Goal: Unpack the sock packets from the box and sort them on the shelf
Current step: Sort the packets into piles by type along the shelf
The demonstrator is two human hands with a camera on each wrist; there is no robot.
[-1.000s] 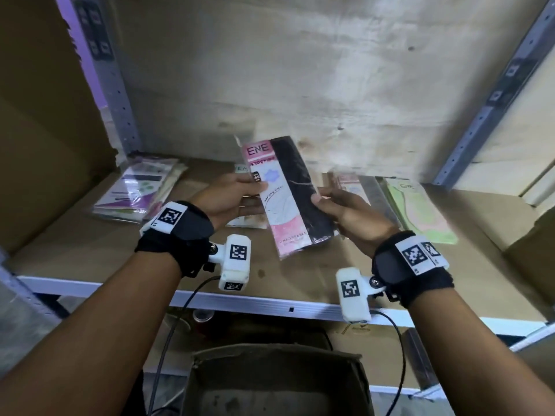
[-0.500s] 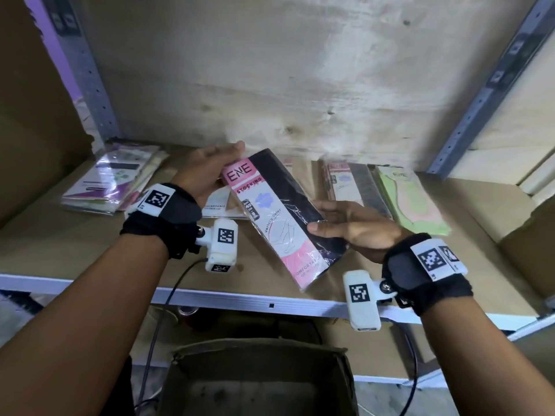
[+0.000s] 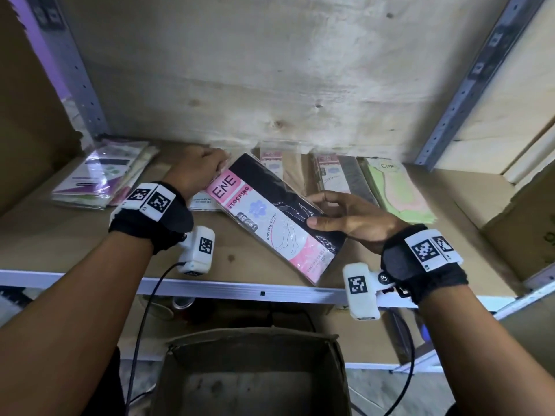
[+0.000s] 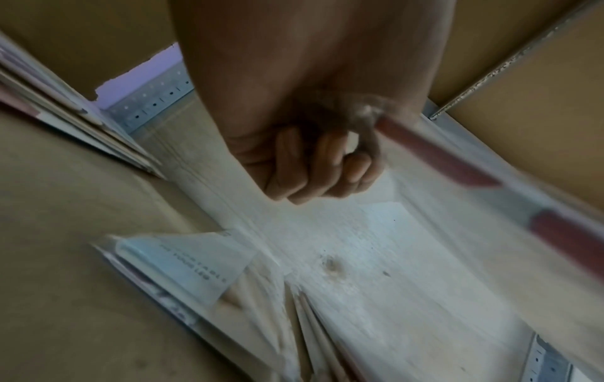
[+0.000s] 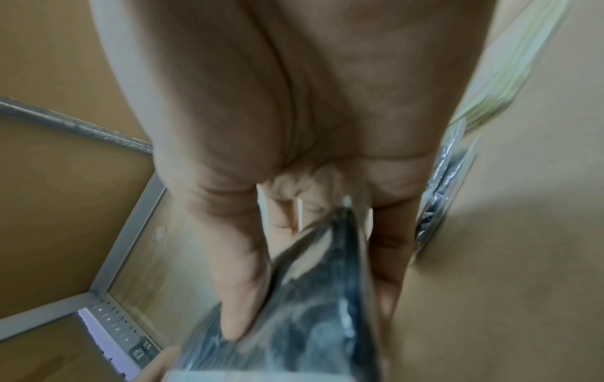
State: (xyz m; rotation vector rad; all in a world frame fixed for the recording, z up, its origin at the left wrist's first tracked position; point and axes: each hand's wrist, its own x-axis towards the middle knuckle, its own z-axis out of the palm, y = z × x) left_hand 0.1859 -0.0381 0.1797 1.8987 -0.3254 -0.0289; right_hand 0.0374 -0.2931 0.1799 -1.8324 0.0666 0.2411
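Note:
A pink-and-black ENE stocking packet (image 3: pixel 276 217) lies slanted just over the wooden shelf (image 3: pixel 90 241), between both hands. My left hand (image 3: pixel 210 163) has its fingers curled at the packet's far top corner; in the left wrist view the left hand (image 4: pixel 326 168) is fisted, with the packet's pink edge (image 4: pixel 457 165) beside it. My right hand (image 3: pixel 318 211) pinches the packet's right edge. In the right wrist view the thumb (image 5: pixel 241 271) lies on top of the packet (image 5: pixel 310 323) and the fingers are underneath.
On the shelf sit a stack of purple packets (image 3: pixel 102 175) at the left, a beige packet (image 3: pixel 279 166), a grey one (image 3: pixel 339 175) and green ones (image 3: pixel 396 190) at the back right. A white packet (image 3: pixel 204 202) lies under my left wrist. An open cardboard box (image 3: pixel 252 349) stands below the shelf.
Both hands have carried the packet down and forward from upright to slanted low over the shelf. My left hand has slid up to its far top corner.

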